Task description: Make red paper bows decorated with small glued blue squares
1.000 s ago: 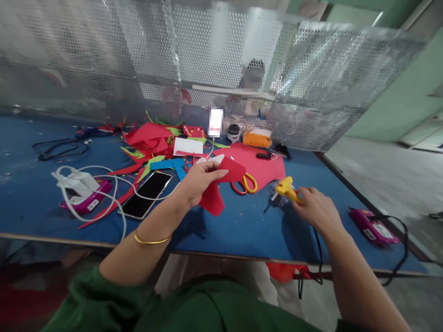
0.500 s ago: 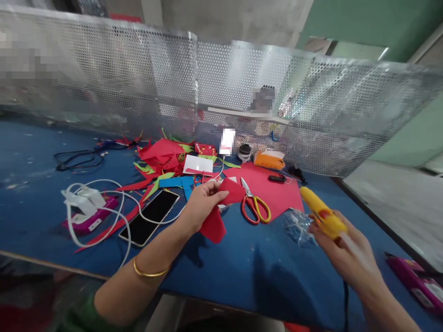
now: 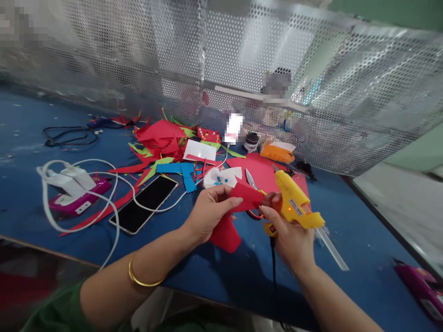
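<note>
My left hand [image 3: 209,214] pinches a red felt-like piece [image 3: 226,235] between thumb and fingers, over the front of the blue table. A yellow hot glue gun [image 3: 293,198] is in my right hand [image 3: 294,242], its nozzle pointing up and to the left and a small light glowing on its side. A clear glue stick [image 3: 334,251] juts from its back end. My right thumb and a fingertip meet the right edge of the red piece. Just behind lie scissors [image 3: 252,179], their handles partly hidden by the piece and my right fingers.
Left of my hands lie a phone [image 3: 145,203], a white cable [image 3: 116,216] and a purple power strip [image 3: 81,205]. Red and green scraps [image 3: 162,133] are heaped behind. A white dish [image 3: 207,180] holds blue bits. A perforated metal screen [image 3: 238,60] borders the table's far side.
My right hand has swung left with the glue gun, and its fingertips now reach the red piece. The gun is turned more upright. The camera view has tilted and shifted.
</note>
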A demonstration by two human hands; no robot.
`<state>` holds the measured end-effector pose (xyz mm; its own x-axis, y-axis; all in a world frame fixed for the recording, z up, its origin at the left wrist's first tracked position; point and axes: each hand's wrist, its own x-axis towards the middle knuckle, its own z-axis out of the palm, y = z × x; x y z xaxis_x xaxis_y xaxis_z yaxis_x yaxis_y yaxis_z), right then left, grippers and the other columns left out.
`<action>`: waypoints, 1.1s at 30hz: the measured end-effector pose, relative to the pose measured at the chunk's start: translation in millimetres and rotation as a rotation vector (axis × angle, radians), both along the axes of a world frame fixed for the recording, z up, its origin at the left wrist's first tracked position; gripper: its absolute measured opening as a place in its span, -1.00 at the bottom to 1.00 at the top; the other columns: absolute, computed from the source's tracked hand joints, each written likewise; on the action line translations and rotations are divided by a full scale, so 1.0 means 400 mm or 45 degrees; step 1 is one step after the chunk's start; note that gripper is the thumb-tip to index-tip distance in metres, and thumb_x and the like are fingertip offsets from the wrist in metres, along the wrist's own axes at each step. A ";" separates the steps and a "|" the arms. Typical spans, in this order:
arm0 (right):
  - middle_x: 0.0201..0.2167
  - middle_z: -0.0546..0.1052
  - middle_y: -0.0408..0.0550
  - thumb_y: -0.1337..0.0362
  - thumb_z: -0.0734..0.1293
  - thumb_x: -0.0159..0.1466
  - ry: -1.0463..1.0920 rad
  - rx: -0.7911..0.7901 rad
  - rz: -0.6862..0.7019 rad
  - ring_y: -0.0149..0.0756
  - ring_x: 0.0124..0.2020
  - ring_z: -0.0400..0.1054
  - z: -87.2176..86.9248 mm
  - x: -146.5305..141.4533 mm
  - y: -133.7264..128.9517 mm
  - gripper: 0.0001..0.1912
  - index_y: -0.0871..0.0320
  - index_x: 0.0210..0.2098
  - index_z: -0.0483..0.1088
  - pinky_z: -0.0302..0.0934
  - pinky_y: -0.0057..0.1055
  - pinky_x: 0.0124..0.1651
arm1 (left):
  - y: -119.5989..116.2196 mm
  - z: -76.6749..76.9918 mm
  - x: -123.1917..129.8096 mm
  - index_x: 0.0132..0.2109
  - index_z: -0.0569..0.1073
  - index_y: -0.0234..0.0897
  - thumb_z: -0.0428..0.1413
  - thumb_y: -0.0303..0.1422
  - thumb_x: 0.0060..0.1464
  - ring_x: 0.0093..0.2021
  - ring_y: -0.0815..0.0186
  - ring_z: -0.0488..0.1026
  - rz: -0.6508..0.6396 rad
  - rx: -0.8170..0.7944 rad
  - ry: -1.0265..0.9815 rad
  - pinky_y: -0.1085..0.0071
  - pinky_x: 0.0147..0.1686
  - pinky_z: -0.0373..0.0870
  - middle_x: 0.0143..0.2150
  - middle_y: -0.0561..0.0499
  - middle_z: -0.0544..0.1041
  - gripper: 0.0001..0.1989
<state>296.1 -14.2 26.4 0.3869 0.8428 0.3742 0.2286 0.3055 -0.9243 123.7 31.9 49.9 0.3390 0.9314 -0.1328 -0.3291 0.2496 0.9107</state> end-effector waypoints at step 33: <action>-0.27 0.57 -0.08 0.14 0.35 0.29 -1.169 0.308 0.040 -0.23 -0.31 0.52 0.013 0.002 -0.043 -0.84 0.01 -0.19 0.34 0.34 -0.37 -0.33 | 0.020 0.007 -0.013 -0.16 0.57 -0.29 0.26 -0.32 -0.02 -0.35 0.35 0.51 0.005 0.170 0.030 0.46 -0.38 0.53 -0.34 0.03 0.58 -0.76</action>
